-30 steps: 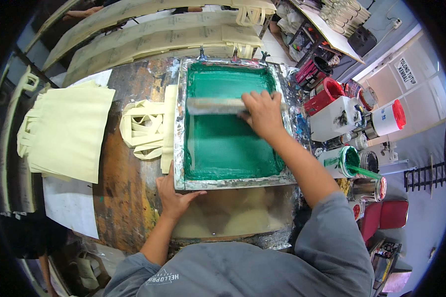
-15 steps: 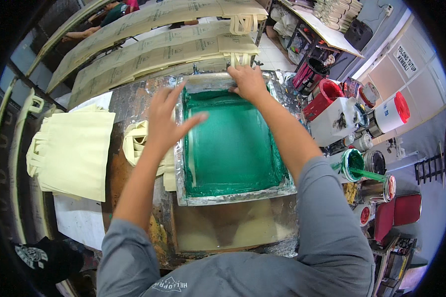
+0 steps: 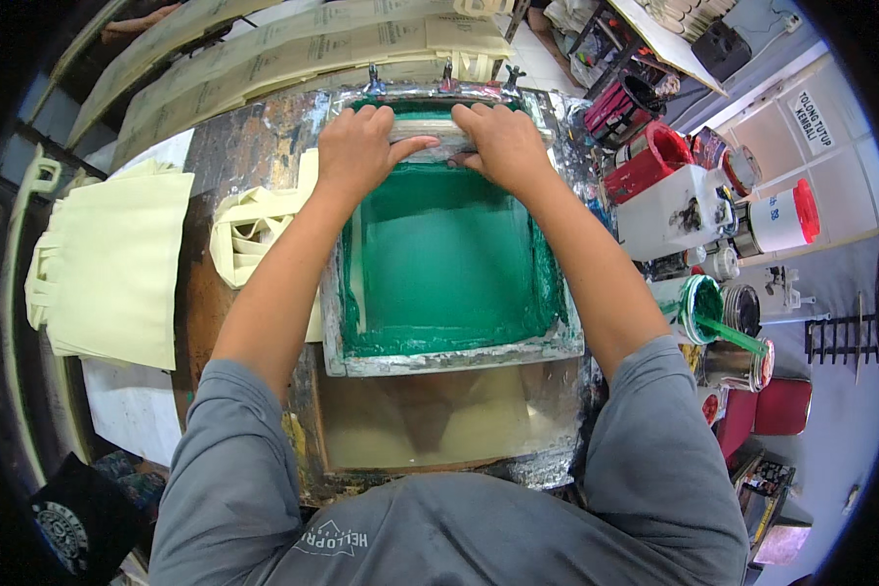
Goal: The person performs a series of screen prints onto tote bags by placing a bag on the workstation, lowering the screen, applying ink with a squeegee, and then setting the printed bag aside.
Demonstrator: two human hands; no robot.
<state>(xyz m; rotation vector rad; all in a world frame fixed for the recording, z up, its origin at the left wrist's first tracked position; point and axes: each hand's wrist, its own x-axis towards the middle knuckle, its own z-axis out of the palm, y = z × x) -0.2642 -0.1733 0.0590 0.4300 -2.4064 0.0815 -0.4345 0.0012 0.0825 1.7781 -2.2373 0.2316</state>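
Observation:
Both hands grip a squeegee point(image 3: 428, 129) at the far end of a screen-printing frame point(image 3: 439, 365). My left hand point(image 3: 359, 146) closes over its left part, thumb pointing inward. My right hand point(image 3: 503, 146) wraps its right part, close beside the left. Green ink covers the mesh point(image 3: 449, 264) inside the frame and lies thicker along its right side. Under the frame's left edge pokes a cream cloth bag point(image 3: 254, 234) with its handles folded. The squeegee's lower edge is hidden from sight.
A stack of cream bags point(image 3: 117, 264) lies left. Clamps point(image 3: 447, 76) hold the frame's far edge. At right stand a green ink tub point(image 3: 698, 308) with a stick, a red bucket point(image 3: 654, 161) and a white container point(image 3: 669, 227). Racks with printed bags point(image 3: 293, 59) extend beyond.
My left hand has moved from the air over the frame's left side to the squeegee. My right hand has joined it there. The view has shifted slightly.

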